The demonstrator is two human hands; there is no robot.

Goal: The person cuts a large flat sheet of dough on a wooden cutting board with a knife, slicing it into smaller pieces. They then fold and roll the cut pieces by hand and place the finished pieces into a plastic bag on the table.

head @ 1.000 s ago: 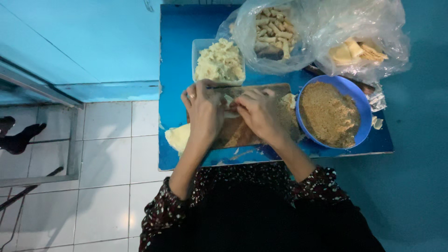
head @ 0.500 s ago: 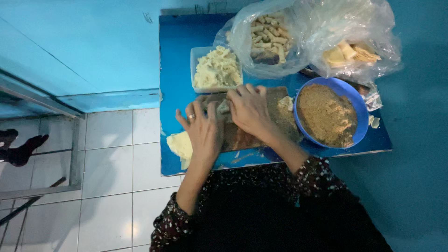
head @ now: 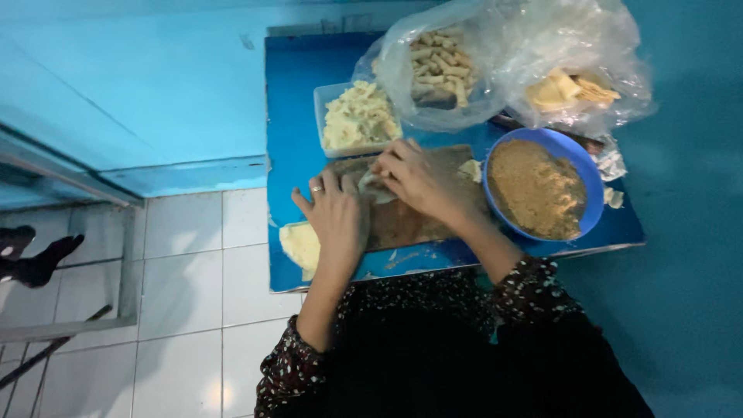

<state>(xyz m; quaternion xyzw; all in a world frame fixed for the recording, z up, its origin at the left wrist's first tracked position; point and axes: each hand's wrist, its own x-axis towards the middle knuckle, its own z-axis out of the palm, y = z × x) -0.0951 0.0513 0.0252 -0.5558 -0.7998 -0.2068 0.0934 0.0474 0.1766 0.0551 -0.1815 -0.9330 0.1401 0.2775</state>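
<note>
My left hand [head: 336, 217], a ring on one finger, lies flat with fingers spread on the left end of a wooden board [head: 402, 224]. My right hand [head: 418, 179] is curled over a pale piece of dough or wrapper [head: 374, 188] on the board, fingertips pinching it. Just beyond the board stands a clear rectangular tub [head: 320, 116] of pale shredded filling. A blue bowl [head: 590, 193] of brown crumbs sits right of the board. A pale sheet stack [head: 299, 244] lies at the table's near left corner.
A clear plastic bag [head: 472, 54] of rolled sticks and another bag [head: 573, 89] with yellowish pieces sit at the back of the small blue table [head: 290, 101]. White tiled floor [head: 209, 263] lies left. A person's dark foot [head: 35, 259] shows at far left.
My right hand has slid left across the board onto the pale piece. My left hand moved down and left, flattening on the board's end. The view has shifted slightly.
</note>
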